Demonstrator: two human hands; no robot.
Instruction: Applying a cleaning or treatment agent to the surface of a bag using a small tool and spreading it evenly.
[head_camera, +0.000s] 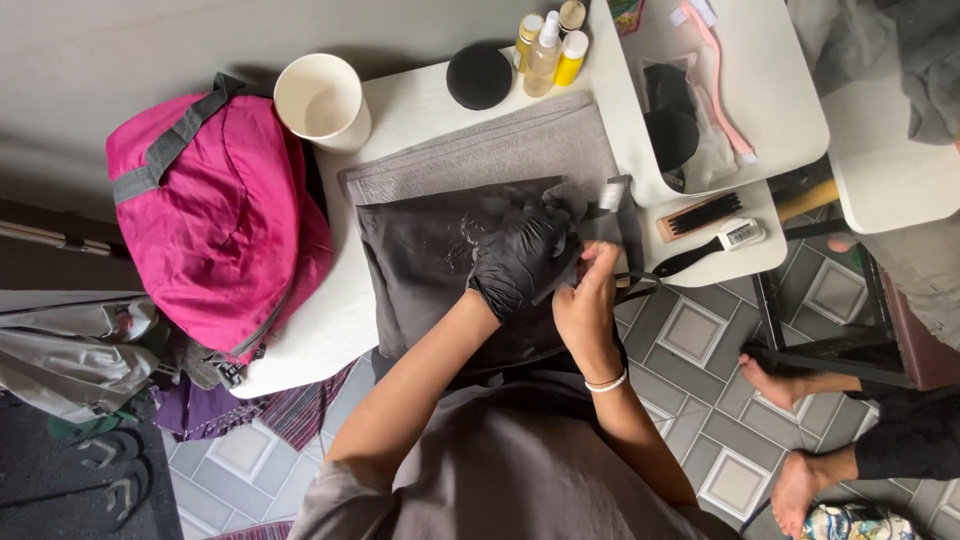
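A: Start at the left. What's beside the work?

B: A pink bag (215, 215) leans against the white table (330, 320), with a white cup (320, 100) behind it. Neither touches the dark grey cloth (430, 270), which lies flat on a lighter grey towel (500, 145) in the middle of the table.

A: And the hands?

B: The left hand (520, 260), in a black glove, is closed and pressed down on the cloth's right part, bunching it. The right hand (588, 300), bare, pinches something small just beside the glove; I can't tell what, and a black strap (640, 285) trails off to its right.

A: How would you do this well?

B: I'd judge the gloved hand should keep the cloth taut and flat, so the pale specks near it stay on top. The bare fingers should work in short, light strokes close to the glove.

A: Anything further right?

B: Small bottles (548, 45) at the back, and a wooden brush (698, 215) within reach.
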